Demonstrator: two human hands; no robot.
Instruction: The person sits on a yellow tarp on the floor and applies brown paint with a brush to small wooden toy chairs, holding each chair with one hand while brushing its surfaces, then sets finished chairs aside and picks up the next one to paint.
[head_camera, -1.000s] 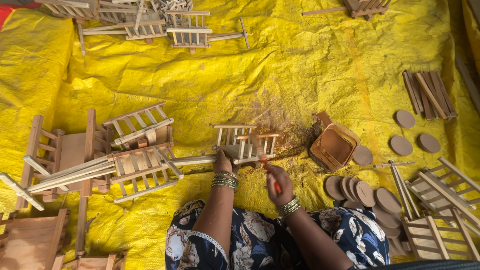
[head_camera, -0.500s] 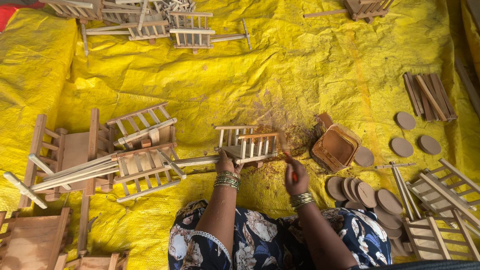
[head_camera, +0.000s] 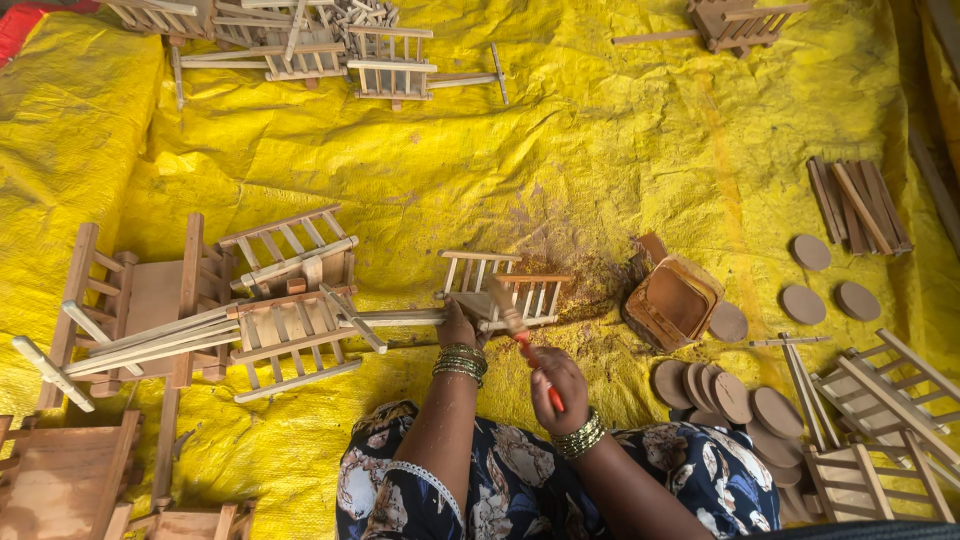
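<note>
Two hands at work: right hand (head_camera: 558, 385) closed round a red-handled brush (head_camera: 522, 340), bristles on a small slatted frame (head_camera: 505, 288); left hand (head_camera: 457, 325) gripping that frame's near edge, pinning it to the yellow sheet (head_camera: 620, 130). Outward: brown tray (head_camera: 672, 300) just right, wooden discs (head_camera: 730, 395) beyond, finished frames (head_camera: 285, 300) left. Risk, as judged: a loaded brush could drip onto the sheet or smear the fingers holding the frame.

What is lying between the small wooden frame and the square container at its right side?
In the head view, only yellow sheet with brown dust lies between the small wooden frame and the square container.
</note>
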